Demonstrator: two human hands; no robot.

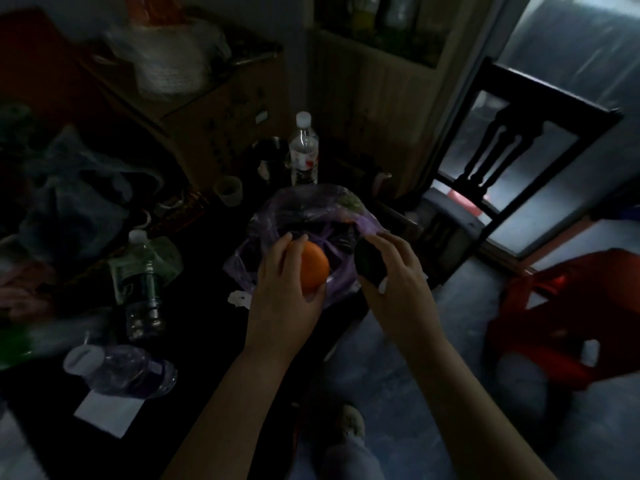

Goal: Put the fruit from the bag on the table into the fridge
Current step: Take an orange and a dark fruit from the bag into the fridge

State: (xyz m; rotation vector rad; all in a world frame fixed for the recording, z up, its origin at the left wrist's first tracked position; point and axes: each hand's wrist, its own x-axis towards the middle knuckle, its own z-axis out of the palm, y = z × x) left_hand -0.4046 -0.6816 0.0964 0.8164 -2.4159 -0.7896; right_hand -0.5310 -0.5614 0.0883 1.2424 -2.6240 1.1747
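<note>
Purple plastic forms the bag (304, 216), lying open on the right side of the dark table (207, 323). The left hand (287, 289) has its fingers and thumb curled round an orange (315, 268) above the bag's mouth. Just right of it, the right hand (398, 275) grips a dark rounded fruit (369, 266), possibly an avocado, though the light is too dim to be sure. A water bottle (304, 150) stands upright just beyond the bag, a pale cup (228, 190) to its left. A chair (519, 140) stands far right.
</note>
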